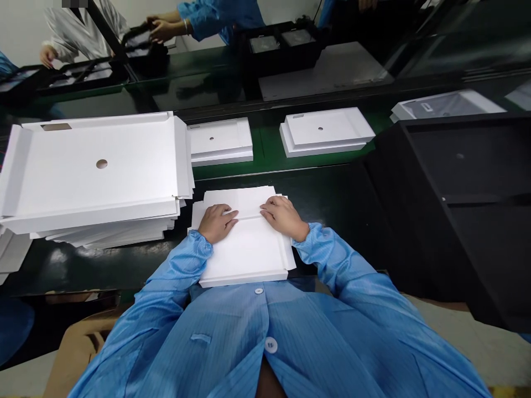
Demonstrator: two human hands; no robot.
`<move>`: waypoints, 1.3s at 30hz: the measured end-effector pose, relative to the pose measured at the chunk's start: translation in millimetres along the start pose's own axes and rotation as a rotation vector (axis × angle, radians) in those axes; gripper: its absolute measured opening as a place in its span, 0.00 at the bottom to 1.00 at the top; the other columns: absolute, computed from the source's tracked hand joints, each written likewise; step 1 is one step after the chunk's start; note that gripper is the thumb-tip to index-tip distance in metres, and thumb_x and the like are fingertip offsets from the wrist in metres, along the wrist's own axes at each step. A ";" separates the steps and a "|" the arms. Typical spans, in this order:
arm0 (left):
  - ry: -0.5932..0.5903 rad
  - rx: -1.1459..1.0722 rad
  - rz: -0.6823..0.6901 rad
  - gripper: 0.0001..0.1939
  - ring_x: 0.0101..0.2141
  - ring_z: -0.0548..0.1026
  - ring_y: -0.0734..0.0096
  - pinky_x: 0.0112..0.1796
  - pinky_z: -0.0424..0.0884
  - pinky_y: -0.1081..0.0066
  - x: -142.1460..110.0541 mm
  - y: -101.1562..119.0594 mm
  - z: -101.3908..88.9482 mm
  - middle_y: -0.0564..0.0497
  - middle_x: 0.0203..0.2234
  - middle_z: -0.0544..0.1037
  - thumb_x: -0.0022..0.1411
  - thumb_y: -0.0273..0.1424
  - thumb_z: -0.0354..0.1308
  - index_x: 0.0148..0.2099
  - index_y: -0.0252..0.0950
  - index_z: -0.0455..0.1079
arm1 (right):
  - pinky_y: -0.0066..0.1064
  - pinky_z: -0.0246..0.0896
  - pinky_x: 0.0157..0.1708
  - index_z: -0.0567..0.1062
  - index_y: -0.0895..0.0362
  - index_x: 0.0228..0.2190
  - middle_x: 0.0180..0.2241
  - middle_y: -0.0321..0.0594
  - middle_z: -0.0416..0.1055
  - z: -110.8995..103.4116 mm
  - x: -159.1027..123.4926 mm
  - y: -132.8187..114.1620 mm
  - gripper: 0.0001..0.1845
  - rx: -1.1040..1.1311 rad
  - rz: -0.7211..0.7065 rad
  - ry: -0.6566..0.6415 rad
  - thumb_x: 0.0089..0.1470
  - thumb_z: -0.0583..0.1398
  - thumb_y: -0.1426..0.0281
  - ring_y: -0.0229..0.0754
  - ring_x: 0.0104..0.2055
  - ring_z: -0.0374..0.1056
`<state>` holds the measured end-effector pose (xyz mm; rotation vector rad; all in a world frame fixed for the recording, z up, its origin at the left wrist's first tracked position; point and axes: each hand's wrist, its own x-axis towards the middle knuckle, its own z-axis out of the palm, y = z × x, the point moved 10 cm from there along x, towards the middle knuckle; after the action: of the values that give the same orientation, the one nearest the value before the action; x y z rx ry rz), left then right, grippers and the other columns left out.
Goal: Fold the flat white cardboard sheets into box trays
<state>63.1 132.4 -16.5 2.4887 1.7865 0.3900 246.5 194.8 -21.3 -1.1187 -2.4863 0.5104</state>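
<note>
2 hands (218,224) (285,217) on wht ctn (249,249), far blk tray (276,62), pale pcs (264,44) inside

At right, a large black bin (493,171) with a dividing ridge. Across the middle, a green belt (267,141). Beyond, a black two-compartment tray (286,62) near a flat grey panel (332,67); at upper left, a co-worker's blue sleeve (211,19) and a second co-worker in a pale coat (68,30), beside more black trays (74,80).
</note>
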 end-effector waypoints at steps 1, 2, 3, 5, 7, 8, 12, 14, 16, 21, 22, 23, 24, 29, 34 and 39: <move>-0.003 -0.003 -0.004 0.19 0.49 0.71 0.55 0.50 0.66 0.55 0.1 -0.3 0.0 0.43 0.48 0.76 0.72 0.42 0.52 0.55 0.44 0.78 | 0.42 0.56 0.55 0.81 0.55 0.48 0.47 0.48 0.72 0.8 0.5 0.3 0.16 -0.003 0.006 -0.005 0.66 0.57 0.63 0.52 0.52 0.64; -0.006 -0.006 -0.007 0.19 0.49 0.71 0.55 0.50 0.67 0.55 0.1 -0.4 0.1 0.43 0.48 0.76 0.72 0.42 0.52 0.55 0.44 0.78 | 0.42 0.56 0.55 0.81 0.55 0.48 0.47 0.48 0.72 1.7 1.0 0.6 0.17 -0.006 0.012 -0.010 0.66 0.58 0.62 0.52 0.52 0.64; -0.008 -0.007 -0.009 0.19 0.49 0.71 0.55 0.50 0.67 0.54 0.0 -0.4 0.0 0.42 0.48 0.75 0.72 0.42 0.52 0.56 0.44 0.78 | 0.42 0.55 0.56 0.81 0.56 0.48 0.47 0.48 0.72 2.6 1.5 0.9 0.17 -0.006 0.017 -0.015 0.66 0.58 0.61 0.52 0.53 0.64; -0.009 -0.008 -0.009 0.18 0.49 0.71 0.55 0.50 0.67 0.54 -0.2 -0.2 0.0 0.42 0.48 0.75 0.72 0.42 0.52 0.56 0.44 0.78 | 0.42 0.55 0.56 0.81 0.56 0.48 0.47 0.49 0.72 4.0 2.0 2.0 0.17 0.001 0.023 -0.020 0.66 0.59 0.61 0.52 0.53 0.64; -0.010 -0.010 -0.011 0.18 0.49 0.72 0.55 0.50 0.67 0.55 -0.4 -0.5 0.3 0.43 0.48 0.76 0.72 0.42 0.53 0.56 0.44 0.78 | 0.43 0.55 0.56 0.81 0.56 0.49 0.47 0.48 0.72 4.4 1.7 3.6 0.17 0.015 0.023 -0.012 0.66 0.58 0.61 0.52 0.53 0.63; -0.011 -0.011 -0.014 0.18 0.49 0.72 0.55 0.50 0.67 0.55 -0.5 -0.9 0.6 0.43 0.48 0.76 0.71 0.42 0.53 0.56 0.44 0.78 | 0.43 0.56 0.56 0.80 0.55 0.49 0.47 0.48 0.72 4.2 1.3 4.2 0.17 0.021 0.021 -0.004 0.66 0.58 0.61 0.52 0.53 0.63; -0.011 -0.023 -0.022 0.18 0.48 0.71 0.56 0.49 0.67 0.55 0.0 -3.1 1.2 0.43 0.46 0.76 0.71 0.42 0.53 0.55 0.44 0.78 | 0.43 0.56 0.54 0.80 0.55 0.49 0.46 0.48 0.72 2.5 -3.0 2.8 0.17 0.004 0.013 0.023 0.67 0.56 0.62 0.52 0.52 0.63; -0.006 -0.036 -0.019 0.18 0.47 0.72 0.57 0.49 0.67 0.56 0.8 -3.5 0.9 0.43 0.45 0.76 0.71 0.42 0.54 0.54 0.43 0.79 | 0.44 0.55 0.54 0.80 0.54 0.50 0.48 0.49 0.71 3.2 -5.7 -4.2 0.18 -0.050 -0.011 0.010 0.68 0.55 0.62 0.53 0.53 0.62; 0.002 -0.046 -0.007 0.18 0.45 0.72 0.58 0.49 0.67 0.56 1.9 -2.7 0.1 0.44 0.43 0.76 0.71 0.43 0.54 0.53 0.43 0.79 | 0.46 0.53 0.55 0.78 0.53 0.54 0.51 0.50 0.70 6.5 -7.8 -17.0 0.20 -0.117 -0.074 -0.026 0.68 0.54 0.61 0.55 0.55 0.60; 0.013 -0.044 0.008 0.18 0.45 0.72 0.57 0.49 0.67 0.56 2.2 -2.3 -2.0 0.43 0.44 0.77 0.71 0.43 0.53 0.52 0.42 0.80 | 0.44 0.53 0.53 0.76 0.53 0.57 0.51 0.50 0.70 17.5 -4.0 -36.6 0.21 -0.177 -0.163 -0.095 0.68 0.55 0.62 0.54 0.54 0.60; 0.011 -0.045 0.008 0.18 0.46 0.72 0.57 0.49 0.67 0.56 1.2 -3.3 -2.2 0.43 0.45 0.77 0.71 0.43 0.53 0.52 0.42 0.80 | 0.44 0.54 0.51 0.76 0.52 0.56 0.50 0.49 0.71 18.7 -1.7 -35.1 0.20 -0.171 -0.150 -0.096 0.68 0.55 0.63 0.54 0.52 0.61; 0.009 -0.046 0.008 0.18 0.47 0.72 0.57 0.49 0.68 0.56 -0.3 -4.5 -2.4 0.43 0.46 0.77 0.71 0.42 0.53 0.53 0.42 0.79 | 0.43 0.54 0.50 0.77 0.51 0.55 0.49 0.49 0.71 19.7 0.6 -32.9 0.19 -0.162 -0.135 -0.095 0.68 0.56 0.63 0.53 0.51 0.61; 0.011 -0.047 0.008 0.18 0.47 0.72 0.57 0.50 0.68 0.56 -2.1 -6.2 -2.9 0.42 0.46 0.76 0.71 0.42 0.53 0.53 0.41 0.79 | 0.43 0.55 0.50 0.78 0.51 0.54 0.47 0.48 0.71 20.2 2.7 -30.2 0.18 -0.152 -0.120 -0.092 0.67 0.57 0.64 0.53 0.50 0.62; 0.022 -0.036 -0.010 0.19 0.49 0.71 0.56 0.50 0.69 0.56 -10.7 -14.8 -4.5 0.42 0.47 0.75 0.72 0.42 0.52 0.56 0.41 0.77 | 0.41 0.57 0.52 0.78 0.54 0.53 0.46 0.49 0.71 15.4 5.3 -18.7 0.18 -0.104 -0.050 -0.050 0.65 0.60 0.64 0.52 0.49 0.62; -0.039 -0.001 -0.012 0.20 0.46 0.70 0.55 0.48 0.68 0.55 -5.1 -5.9 0.3 0.42 0.44 0.73 0.70 0.44 0.54 0.57 0.43 0.77 | 0.41 0.59 0.51 0.81 0.55 0.48 0.44 0.48 0.72 10.0 -3.6 -19.7 0.15 -0.117 -0.039 -0.040 0.65 0.60 0.62 0.52 0.48 0.63; -0.093 0.016 0.004 0.22 0.41 0.69 0.57 0.45 0.67 0.57 4.1 1.1 2.1 0.43 0.39 0.71 0.68 0.47 0.56 0.59 0.43 0.76 | 0.42 0.60 0.50 0.80 0.55 0.50 0.46 0.50 0.73 7.1 -14.2 -23.4 0.17 -0.142 -0.089 -0.065 0.67 0.56 0.63 0.52 0.49 0.64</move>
<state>65.9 136.1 -17.6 2.4779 1.7565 0.2566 237.2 168.1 -19.1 -1.0528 -2.6503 0.3552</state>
